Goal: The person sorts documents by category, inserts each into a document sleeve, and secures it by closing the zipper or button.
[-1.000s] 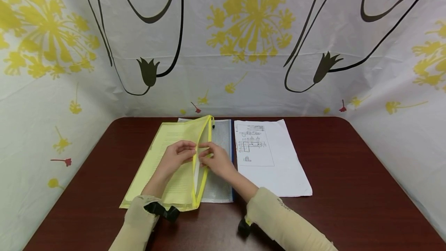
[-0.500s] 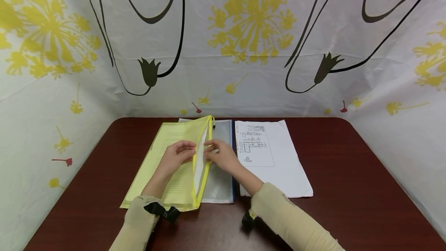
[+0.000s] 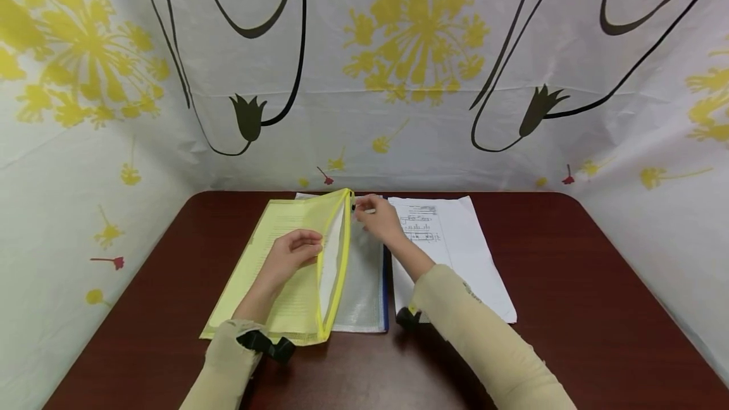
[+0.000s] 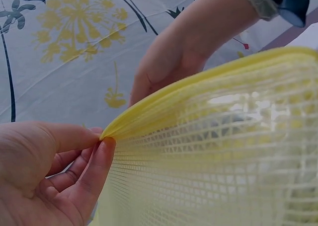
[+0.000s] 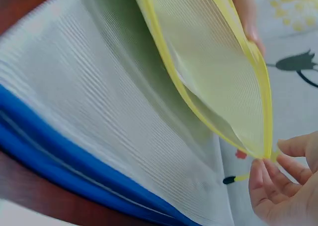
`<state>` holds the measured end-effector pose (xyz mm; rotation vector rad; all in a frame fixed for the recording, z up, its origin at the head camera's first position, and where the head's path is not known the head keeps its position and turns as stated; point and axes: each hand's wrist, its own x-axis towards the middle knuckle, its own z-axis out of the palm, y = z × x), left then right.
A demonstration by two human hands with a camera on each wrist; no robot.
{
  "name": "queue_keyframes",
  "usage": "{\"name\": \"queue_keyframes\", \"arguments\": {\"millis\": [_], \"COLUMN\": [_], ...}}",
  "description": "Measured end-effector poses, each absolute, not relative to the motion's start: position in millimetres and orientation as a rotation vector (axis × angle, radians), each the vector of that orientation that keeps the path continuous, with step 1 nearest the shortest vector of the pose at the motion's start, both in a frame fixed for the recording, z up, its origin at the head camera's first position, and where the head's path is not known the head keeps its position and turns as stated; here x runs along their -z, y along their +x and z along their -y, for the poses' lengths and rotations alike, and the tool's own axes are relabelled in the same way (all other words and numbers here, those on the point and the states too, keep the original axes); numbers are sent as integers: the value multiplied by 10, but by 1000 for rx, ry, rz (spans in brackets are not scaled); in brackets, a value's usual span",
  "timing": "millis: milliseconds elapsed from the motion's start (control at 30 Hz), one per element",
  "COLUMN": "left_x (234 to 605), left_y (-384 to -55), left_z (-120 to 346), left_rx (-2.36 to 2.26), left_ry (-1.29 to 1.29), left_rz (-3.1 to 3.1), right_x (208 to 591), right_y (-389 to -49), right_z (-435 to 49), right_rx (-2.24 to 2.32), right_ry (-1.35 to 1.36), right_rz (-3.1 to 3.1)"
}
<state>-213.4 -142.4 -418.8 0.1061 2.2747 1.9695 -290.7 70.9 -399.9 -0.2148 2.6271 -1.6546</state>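
Note:
A yellow mesh zipper pouch (image 3: 296, 214) lies with its mouth gaping, white paper (image 3: 329, 274) showing inside. My left hand (image 3: 292, 255) pinches the near side of its yellow zipper edge between thumb and fingers, plain in the left wrist view at the edge (image 4: 144, 104). At the far end of the zipper is my right hand (image 3: 380, 217), its fingertips (image 5: 257, 165) right at the pouch's corner with thumb and fingers a little apart. The black zipper pull (image 5: 229, 180) hangs beside those fingers on a yellow tab.
Partly beneath the yellow pouch lies a clear mesh pouch (image 3: 361, 296) with a blue zipper edge. To its right, white sheets (image 3: 455, 271) carry a printed technical drawing. Everything rests on a dark red-brown table (image 3: 569, 283), with a patterned curtain (image 3: 319, 112) behind.
My right hand has left the middle of the pouch's mouth and moved away from me along the zipper to its far end. The mouth gapes wider; my left hand keeps its pinch.

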Motion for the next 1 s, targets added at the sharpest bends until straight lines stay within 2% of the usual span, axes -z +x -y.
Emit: {"name": "queue_keyframes", "arguments": {"millis": [467,1000], "left_x": [4172,4213], "left_y": [-2119,-2145], "left_z": [1427,1441], "left_rx": [-1982,-1981], "left_ry": [112,78], "left_rz": [-2256,-2261], "right_x": [4140,4171], "right_y": [-3355,-3369], "right_z": [-693,-678], "right_rx": [1669,1825], "right_ry": [-212,-61], "right_rz": [-2580,-2435]}}
